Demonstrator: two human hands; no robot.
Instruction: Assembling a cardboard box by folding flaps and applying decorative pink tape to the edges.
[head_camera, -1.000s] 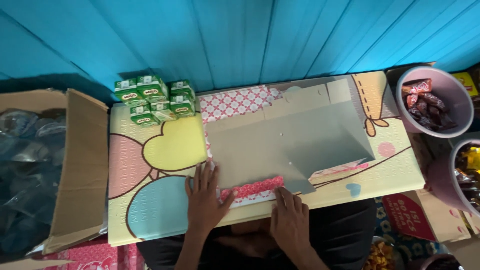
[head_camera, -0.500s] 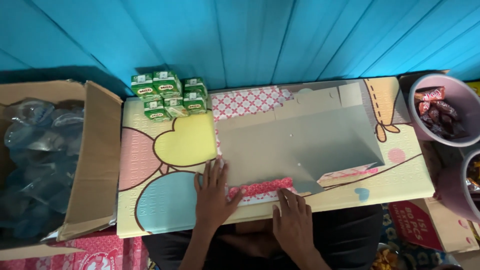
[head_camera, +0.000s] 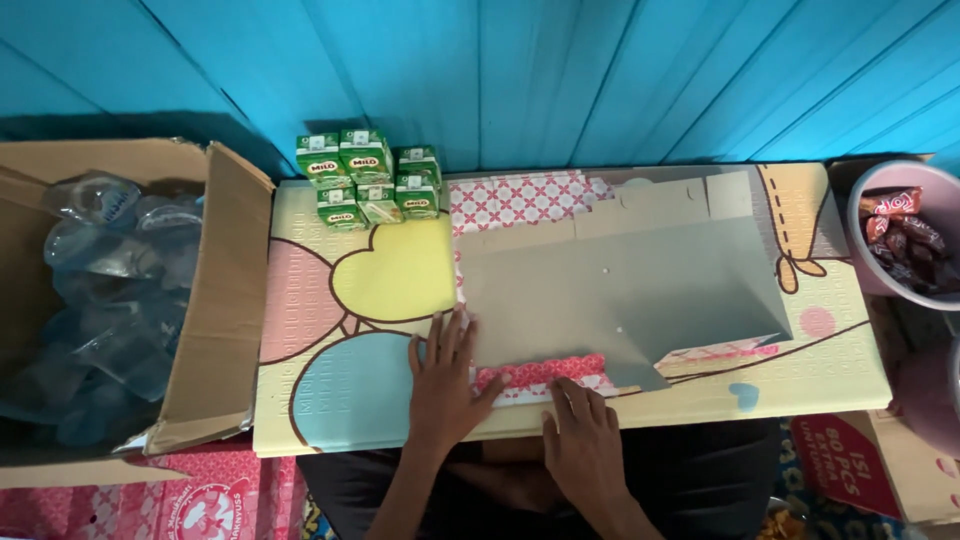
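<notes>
Green drink cartons clustered at the table's far edge; open cardboard box of clear plastic cups at left; bowl of wrapped sweets at right; blue plank wall behind.

- We see the pink bowl of wrapped sweets cut off by the right edge.
- The cardboard box runs past the left edge.

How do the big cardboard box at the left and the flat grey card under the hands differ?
The box stands open with raised flaps and holds clear plastic cups; the card lies flat, holding nothing. The box is brown; the card is grey with a pink patterned edge. Both look like cardboard.
</notes>
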